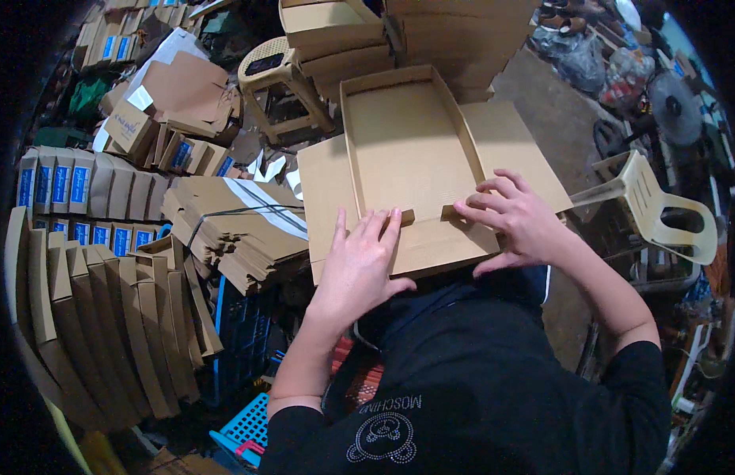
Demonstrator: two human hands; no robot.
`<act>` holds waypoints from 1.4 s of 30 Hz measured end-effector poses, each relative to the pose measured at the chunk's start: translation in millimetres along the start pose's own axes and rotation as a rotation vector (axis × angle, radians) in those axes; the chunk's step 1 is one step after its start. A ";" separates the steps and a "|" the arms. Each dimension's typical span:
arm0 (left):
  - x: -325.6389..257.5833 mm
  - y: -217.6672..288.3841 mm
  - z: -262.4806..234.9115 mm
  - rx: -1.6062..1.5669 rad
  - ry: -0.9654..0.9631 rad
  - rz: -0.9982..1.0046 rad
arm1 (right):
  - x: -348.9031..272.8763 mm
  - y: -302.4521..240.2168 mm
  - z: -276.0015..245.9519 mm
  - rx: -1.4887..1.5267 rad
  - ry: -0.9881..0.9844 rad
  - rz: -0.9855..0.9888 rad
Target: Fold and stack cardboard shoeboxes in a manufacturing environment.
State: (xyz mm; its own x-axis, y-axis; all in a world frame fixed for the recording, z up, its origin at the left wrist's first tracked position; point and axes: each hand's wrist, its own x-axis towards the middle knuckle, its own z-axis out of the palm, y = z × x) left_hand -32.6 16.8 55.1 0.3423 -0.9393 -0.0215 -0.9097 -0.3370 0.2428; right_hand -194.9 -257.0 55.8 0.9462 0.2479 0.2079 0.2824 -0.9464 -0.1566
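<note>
Twelve being straight ahead of the person, long rows of cardboard boxes are filling the left side: slim folded cartons are leaning upright together at nine o'clock, and cartons with blue labels are standing at ten; I can't tell what they are holding. At twelve, a cardboard stack is rising, an open tray topping it.

Just before the person, also at twelve, a shallow cardboard tray is lying over flat cardboard. Its far and side walls are standing; its near side is lying low toward the lap, and its plain floor is showing. At ten, a bundle of flat cardboard is sitting, a dark cord running round it. At eleven, a beige stool is bearing something black.

A turquoise basket is showing at eight, a pink piece lying at its edge. The left hand is resting fingertips at the tray's near edge, thumb held apart; the right hand is spreading its fingers over the near right corner, thumb apart also.
</note>
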 end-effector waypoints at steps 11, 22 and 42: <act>17.5 -15.4 5.2 -0.226 0.237 0.074 | 5.2 1.8 12.0 0.246 0.019 0.151; 52.5 -39.6 33.9 -0.433 0.285 -0.190 | 51.0 16.4 25.0 0.553 -0.042 0.597; 32.2 -22.2 39.8 0.030 0.388 0.079 | 21.6 -3.0 45.7 -0.154 0.095 0.146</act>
State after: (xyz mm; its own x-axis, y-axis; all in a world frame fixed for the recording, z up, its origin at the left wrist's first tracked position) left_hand -10.8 -8.6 10.4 0.3288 -0.8708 0.3655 -0.9414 -0.2716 0.1999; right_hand -168.0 -239.3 16.6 0.9542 0.0920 0.2848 0.1089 -0.9931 -0.0440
